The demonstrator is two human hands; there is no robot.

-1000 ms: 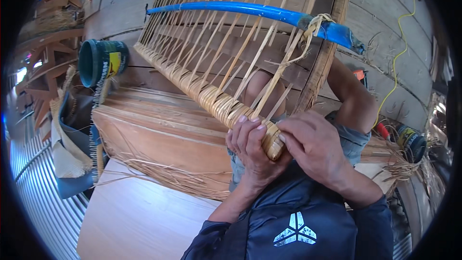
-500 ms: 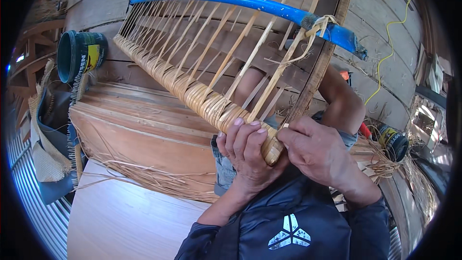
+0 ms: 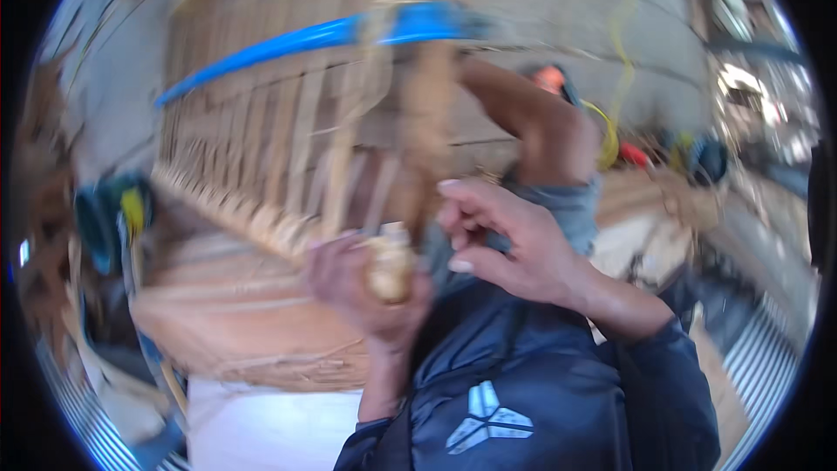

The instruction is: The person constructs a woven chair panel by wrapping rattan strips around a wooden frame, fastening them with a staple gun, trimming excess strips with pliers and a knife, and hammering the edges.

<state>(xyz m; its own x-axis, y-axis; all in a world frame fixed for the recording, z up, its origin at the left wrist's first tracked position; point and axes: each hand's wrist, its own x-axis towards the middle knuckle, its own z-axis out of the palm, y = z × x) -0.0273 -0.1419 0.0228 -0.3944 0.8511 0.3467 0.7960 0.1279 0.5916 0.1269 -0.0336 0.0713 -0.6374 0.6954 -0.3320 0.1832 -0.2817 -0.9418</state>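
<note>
My left hand [image 3: 344, 288] is wrapped round the near end of a rattan-wound rail [image 3: 253, 214]; the pale end face shows beside my thumb. Thin upright strips [image 3: 279, 139] run from this rail toward the far side of the frame, and motion smears them. To the right, apart from the rail, my right hand [image 3: 519, 244] hangs in the air, fingers loosely bent and spread from the thumb. Nothing shows between them. Across the strips lies a blue tube [image 3: 296, 42], with a pale strand wound round it near its right end.
A wooden block or bench [image 3: 227, 314] stands below the rail, beside a white board [image 3: 261, 423]. At the left is a dark green bucket [image 3: 100, 222]. A yellow cord [image 3: 624, 61], a red object [image 3: 634, 154] and another dark bucket [image 3: 704, 160] lie to the right.
My right hand has come off the rail's end and moved away, its fingers opening. The left hand keeps its grip. The whole view has swung, so the frame appears farther left.
</note>
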